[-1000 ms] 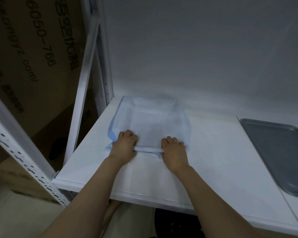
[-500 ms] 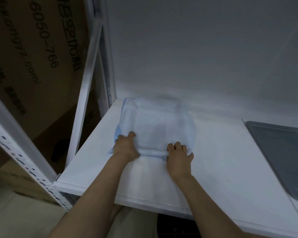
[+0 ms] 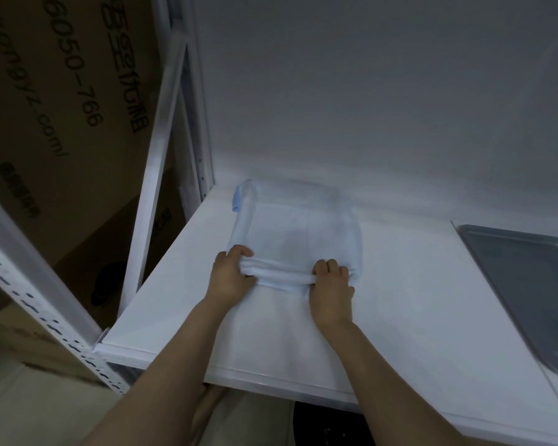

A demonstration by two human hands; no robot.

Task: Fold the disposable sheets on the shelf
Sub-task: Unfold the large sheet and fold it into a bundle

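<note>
Where both hands (image 3: 231, 274) bunch it, the pale sheet (image 3: 298, 231) seems translucent.

both hands (image 3: 231, 275) on bunched sheet (image 3: 298, 235)

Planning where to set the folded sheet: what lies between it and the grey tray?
Only bare white shelf lies between the sheet and tray, in the head view.
</note>
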